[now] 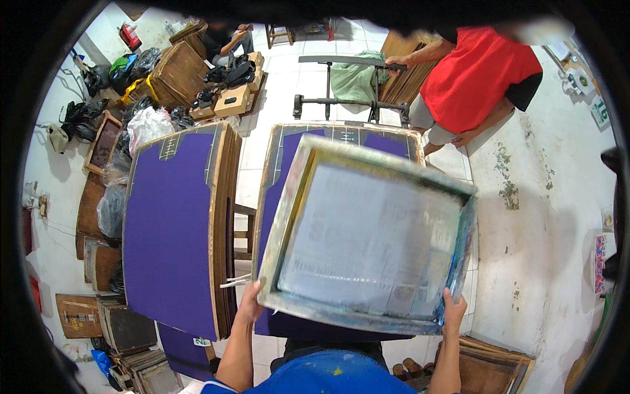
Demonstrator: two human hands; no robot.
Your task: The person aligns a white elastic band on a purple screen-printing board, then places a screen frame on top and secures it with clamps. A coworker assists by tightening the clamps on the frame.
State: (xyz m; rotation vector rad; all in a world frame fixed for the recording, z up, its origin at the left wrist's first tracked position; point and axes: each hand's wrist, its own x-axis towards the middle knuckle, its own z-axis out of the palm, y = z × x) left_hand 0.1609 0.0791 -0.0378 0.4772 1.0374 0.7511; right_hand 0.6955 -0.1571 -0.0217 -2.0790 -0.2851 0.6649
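Between both hands I hold a screen printing frame (pixel 341 316), slightly turned, with a pale mesh and paint-stained wooden sides. My left hand (pixel 251 302) is closed around its lower left corner. At the lower right corner, my right hand (pixel 454 308) grips the side, thumb on top. Beneath the frame is a board covered with purple fabric (pixel 270 220), mostly hidden; whether the frame touches it I cannot tell. A second purple-covered board (pixel 172 236) lies to the left on a thick stack of boards. Thin white strips (pixel 235 282) stick out near my left hand.
Beyond the boards, a person in a red top (pixel 476 75) bends beside a black metal rack (pixel 335 102). Another person (pixel 226 43) sits at the back left. Bags, cartons (pixel 233 100) and wooden boards line the left wall. More boards (pixel 492 368) stand at lower right.
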